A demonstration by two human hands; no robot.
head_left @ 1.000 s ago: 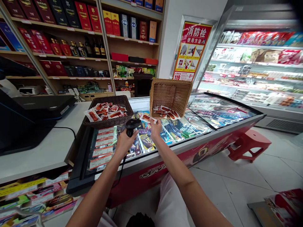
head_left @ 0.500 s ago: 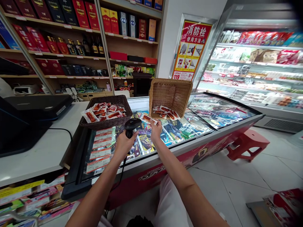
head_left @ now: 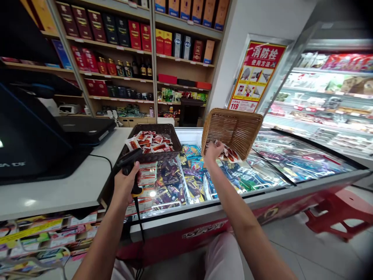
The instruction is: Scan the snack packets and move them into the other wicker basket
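My left hand (head_left: 124, 182) is wrapped round the grip of a black barcode scanner (head_left: 131, 157), its head tilted up to the right and a cord hanging below. My right hand (head_left: 214, 151) reaches into the mouth of a tan wicker basket (head_left: 244, 124) propped on its side. Its fingers are closed on a sausage packet, mostly hidden by the hand, beside other sausage packets (head_left: 231, 154) at the basket's lower edge. To the left, a dark brown wicker basket (head_left: 175, 140) holds a pile of red sausage packets (head_left: 148, 140).
Both baskets rest on a glass-topped freezer (head_left: 166, 213) of packaged goods. A white counter (head_left: 67, 194) with a black checkout machine (head_left: 29, 132) is at left. Boxed bottles fill the shelves (head_left: 116, 74) behind. A red stool (head_left: 340, 210) stands at right.
My right hand has carried the sausage packet from in front of the tan basket into its mouth. The scanner has moved left, away from the right hand. The view has shifted left.
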